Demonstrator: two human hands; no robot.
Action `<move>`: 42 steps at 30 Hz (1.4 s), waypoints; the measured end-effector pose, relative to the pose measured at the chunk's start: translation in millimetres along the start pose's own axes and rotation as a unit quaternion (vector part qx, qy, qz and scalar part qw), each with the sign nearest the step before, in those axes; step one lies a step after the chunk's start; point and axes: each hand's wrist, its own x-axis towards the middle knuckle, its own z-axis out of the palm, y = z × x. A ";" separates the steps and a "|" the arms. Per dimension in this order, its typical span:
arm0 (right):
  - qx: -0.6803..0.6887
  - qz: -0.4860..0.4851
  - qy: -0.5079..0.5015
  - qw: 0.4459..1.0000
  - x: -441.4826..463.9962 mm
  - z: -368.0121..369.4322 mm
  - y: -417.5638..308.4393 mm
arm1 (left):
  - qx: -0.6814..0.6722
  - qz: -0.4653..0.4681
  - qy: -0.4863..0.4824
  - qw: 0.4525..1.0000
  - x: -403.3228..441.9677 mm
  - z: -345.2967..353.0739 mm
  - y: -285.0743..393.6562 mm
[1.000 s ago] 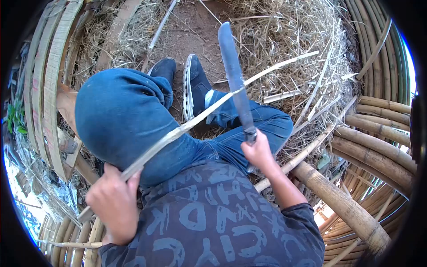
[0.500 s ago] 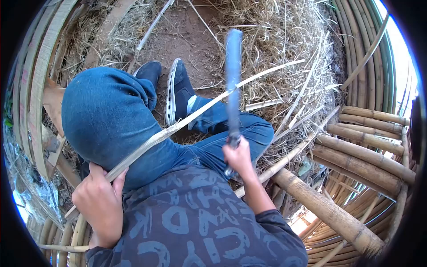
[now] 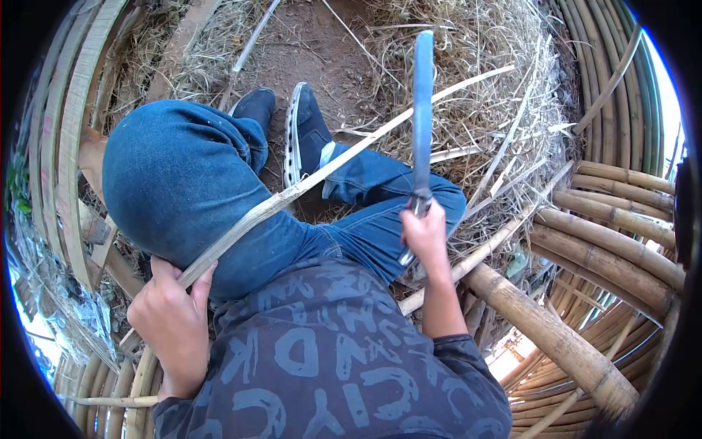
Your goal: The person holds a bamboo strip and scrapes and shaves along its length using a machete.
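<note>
A long pale bamboo strip (image 3: 333, 166) slants over my bent knee from lower left to upper right. My left hand (image 3: 172, 311) is closed around its lower end, beside the knee. In my right hand (image 3: 424, 228) is the dark handle of a long knife (image 3: 423, 110), held upright with its tip toward the top of the view. The blade crosses the strip on the right, near the strip's far end; whether the two touch I cannot tell.
Shavings (image 3: 468, 95) cover the dirt ground (image 3: 307, 47) ahead and to the right. Thick bamboo poles (image 3: 548, 333) lie at the lower right, beside a bamboo wall (image 3: 599, 95). Wooden slats (image 3: 71, 132) stand on the left. My shoes (image 3: 303, 135) rest on the dirt.
The knife has turned from leaning left to nearly upright, and its blade has shifted along the strip toward the far end. My left hand keeps its hold on the strip.
</note>
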 end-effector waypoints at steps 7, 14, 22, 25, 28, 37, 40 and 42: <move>-0.159 -0.127 -0.009 0.979 -5.3 -6.1 -16.3 | -0.018 -0.021 -0.037 0.999 1.8 -5.6 8.2; -0.094 -0.053 -0.031 0.994 9.9 -19.8 -14.0 | -0.015 -0.017 -0.016 1.000 1.0 -2.6 2.9; -0.159 -0.060 -0.057 0.984 -5.0 -1.7 -15.5 | -0.005 -0.021 -0.026 0.999 5.3 -6.7 6.0; -0.101 -0.075 -0.010 0.992 19.6 -21.6 -1.3 | -0.031 -0.034 -0.039 0.998 3.3 -2.0 2.7; -0.070 0.024 0.013 0.997 20.1 -12.6 -21.2 | -0.014 -0.024 -0.021 0.999 1.8 -4.6 8.1; -0.142 -0.046 -0.004 0.989 29.8 -34.0 -4.8 | -0.036 -0.022 -0.033 0.999 2.7 -3.5 3.8; -0.140 -0.056 0.004 0.989 20.4 -11.8 -8.9 | -0.035 -0.033 -0.034 0.998 3.9 -5.8 8.4; -0.175 -0.107 -0.056 0.977 0.7 -2.2 -20.3 | -0.003 -0.037 -0.035 0.999 4.3 -6.5 7.7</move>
